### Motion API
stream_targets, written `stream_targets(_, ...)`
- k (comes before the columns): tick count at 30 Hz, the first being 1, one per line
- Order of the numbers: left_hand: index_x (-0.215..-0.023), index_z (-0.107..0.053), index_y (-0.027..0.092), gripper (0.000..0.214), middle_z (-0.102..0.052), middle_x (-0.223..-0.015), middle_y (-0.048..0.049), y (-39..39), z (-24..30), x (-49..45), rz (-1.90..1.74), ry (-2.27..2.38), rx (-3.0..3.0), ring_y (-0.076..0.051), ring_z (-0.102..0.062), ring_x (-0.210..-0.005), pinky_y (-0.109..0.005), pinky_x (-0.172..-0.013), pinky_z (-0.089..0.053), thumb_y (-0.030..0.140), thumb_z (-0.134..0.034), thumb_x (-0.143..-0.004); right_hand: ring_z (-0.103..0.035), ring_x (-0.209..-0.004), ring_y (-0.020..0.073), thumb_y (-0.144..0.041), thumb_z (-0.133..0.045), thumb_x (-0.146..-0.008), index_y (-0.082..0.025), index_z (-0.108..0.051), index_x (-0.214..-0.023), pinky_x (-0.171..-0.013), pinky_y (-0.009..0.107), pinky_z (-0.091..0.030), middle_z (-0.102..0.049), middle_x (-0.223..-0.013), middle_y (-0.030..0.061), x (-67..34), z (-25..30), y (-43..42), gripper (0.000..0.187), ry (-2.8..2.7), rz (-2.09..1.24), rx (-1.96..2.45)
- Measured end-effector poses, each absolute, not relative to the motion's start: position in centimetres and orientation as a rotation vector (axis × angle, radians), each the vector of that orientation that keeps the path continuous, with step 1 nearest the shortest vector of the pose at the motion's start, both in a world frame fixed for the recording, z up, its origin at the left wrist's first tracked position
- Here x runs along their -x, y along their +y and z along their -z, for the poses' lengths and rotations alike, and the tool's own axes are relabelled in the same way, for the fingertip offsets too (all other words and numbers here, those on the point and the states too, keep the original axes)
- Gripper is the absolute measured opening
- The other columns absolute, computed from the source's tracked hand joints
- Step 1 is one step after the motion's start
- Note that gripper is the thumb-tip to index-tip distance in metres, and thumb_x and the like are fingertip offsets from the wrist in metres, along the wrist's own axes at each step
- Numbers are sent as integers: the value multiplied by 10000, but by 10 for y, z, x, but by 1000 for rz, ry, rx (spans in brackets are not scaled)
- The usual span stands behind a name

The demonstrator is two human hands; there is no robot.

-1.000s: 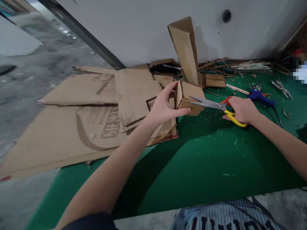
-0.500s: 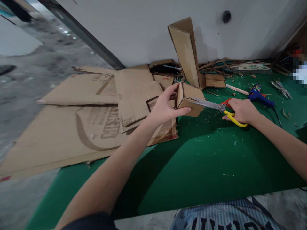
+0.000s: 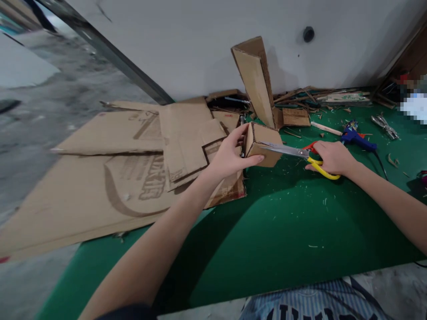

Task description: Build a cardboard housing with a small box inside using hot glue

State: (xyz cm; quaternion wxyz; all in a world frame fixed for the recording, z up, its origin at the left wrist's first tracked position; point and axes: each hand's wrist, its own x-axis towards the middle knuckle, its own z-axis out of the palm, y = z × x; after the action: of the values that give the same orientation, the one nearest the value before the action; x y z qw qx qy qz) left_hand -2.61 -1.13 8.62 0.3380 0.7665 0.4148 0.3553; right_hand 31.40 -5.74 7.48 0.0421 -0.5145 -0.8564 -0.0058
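A small cardboard box [image 3: 268, 135] is gripped by its left end in my left hand [image 3: 231, 153], with the thumb along its lower edge and the fingers behind it. My right hand [image 3: 330, 158] is closed around the red and yellow handles of a pair of scissors [image 3: 298, 152]. The blades lie against the near side of the box and point left; they look nearly closed. Whether the tip cuts into the cardboard, I cannot tell.
Flattened cardboard sheets [image 3: 133, 178] cover the left of the green table [image 3: 267, 249]. A folded cardboard piece [image 3: 255, 84] leans upright at the wall. A blue glue gun [image 3: 358, 138], a clear plastic-looking item [image 3: 385, 126] and cardboard strips [image 3: 300, 98] lie at the back right.
The camera view has tilted slightly, so the scene sits a little lower. Both hands keep their hold, and the scissor blades stay against the box with little visible movement.
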Motion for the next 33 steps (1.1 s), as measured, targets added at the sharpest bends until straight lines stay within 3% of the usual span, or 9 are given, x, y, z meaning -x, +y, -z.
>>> stream_targets(12, -1511, -529, 236, 1080, -659, -1447, -173, -8, -80, 27, -964, 1058, -1959, -415, -649, -1313, -563, -1088, -565, 692, -920, -613, -593, -732, 239, -859, -443, -888, -140, -636, -997, -569, 299, -218, -683, -888, 133, -314, -74, -58, 752, -2603, 8, 1583)
stream_targets(22, -1514, -526, 243, 1073, -652, -1464, -167, -9, -79, 27, -944, 1051, -1925, -412, -645, -1324, -567, -1113, -556, 679, -921, -618, -568, -704, 227, -899, -376, -884, -132, -644, -993, -567, 301, -216, -679, -877, 130, -314, -73, -56, 819, -2591, -13, 1598)
stream_targets(33, -1507, -529, 262, 1067, -676, -1421, -150, -4, -70, 30, -938, 1065, -1944, -413, -657, -1306, -552, -1092, -573, 710, -912, -618, -637, -785, 260, -886, -440, -885, -124, -681, -969, -572, 298, -239, -732, -947, 167, -315, -72, -56, 803, -2584, 2, 1536)
